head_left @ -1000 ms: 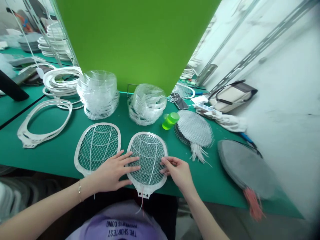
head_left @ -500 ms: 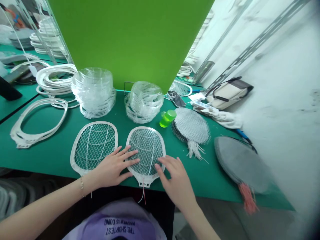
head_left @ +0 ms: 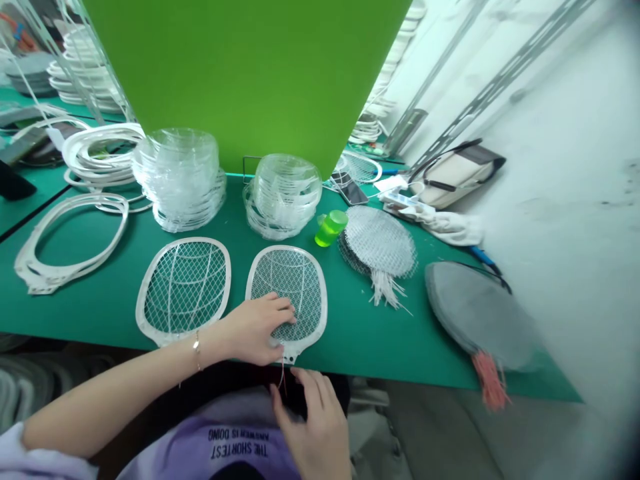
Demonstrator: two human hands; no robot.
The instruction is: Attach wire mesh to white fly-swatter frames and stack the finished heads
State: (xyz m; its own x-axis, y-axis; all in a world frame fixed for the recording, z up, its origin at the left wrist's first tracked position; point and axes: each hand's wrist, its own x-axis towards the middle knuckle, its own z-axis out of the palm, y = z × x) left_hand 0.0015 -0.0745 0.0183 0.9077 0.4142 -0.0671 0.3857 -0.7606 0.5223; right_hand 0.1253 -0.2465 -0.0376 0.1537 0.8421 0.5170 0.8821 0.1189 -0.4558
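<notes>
A white fly-swatter head with wire mesh lies at the front edge of the green table. My left hand rests on its lower mesh, fingers slightly bent and thumb beside the neck. Below the neck, over my lap, my right hand has thumb and forefinger apart, close to the thin red and white wires hanging from it. I see no contact with the wires. A second meshed swatter head lies to the left, its lower end partly hidden by my left forearm.
Clear plastic rings and a smaller pile of rings stand behind. Round mesh sheets lie right of a green bottle. Grey mesh discs with red wires sit further right. White frames lie left; a green panel rises behind.
My left hand has slid right and down across the mesh. My right hand has left the frame's right side and come down beside the hanging wires. The view has shifted slightly.
</notes>
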